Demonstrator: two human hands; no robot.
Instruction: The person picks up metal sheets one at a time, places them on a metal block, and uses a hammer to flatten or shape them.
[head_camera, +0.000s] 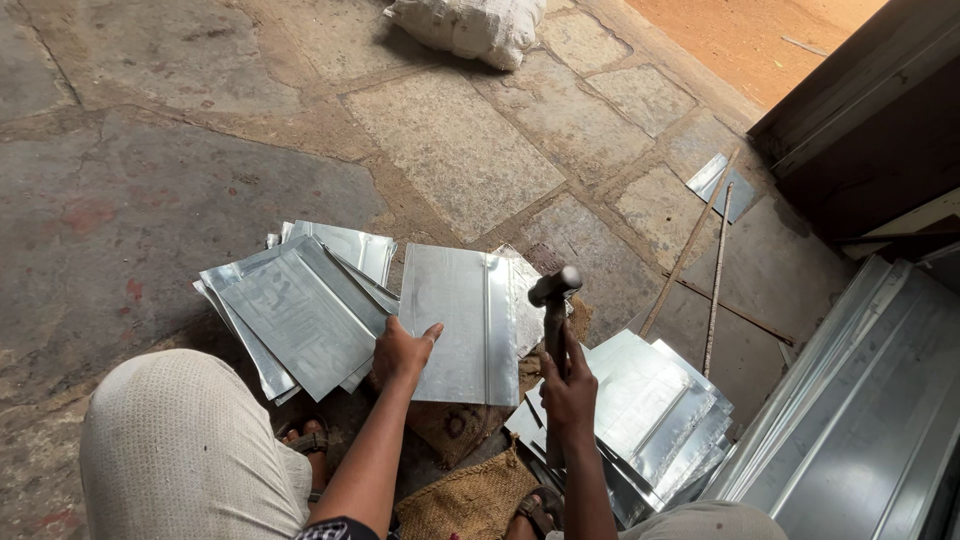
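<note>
A flat rectangular metal sheet (458, 322) with a raised seam lies in front of me on the stone floor. My left hand (400, 350) presses on its near left edge, fingers spread over the metal. My right hand (568, 392) is closed around the handle of a hammer (553, 300), whose dark head is raised just above the sheet's right edge.
A stack of metal sheets (290, 310) lies to the left, another stack (650, 410) to the right. Long folded metal panels (860, 420) lean at the far right. Thin rods (715, 275), a burlap sack (465, 500) under me, and a white sack (470, 25) at the top.
</note>
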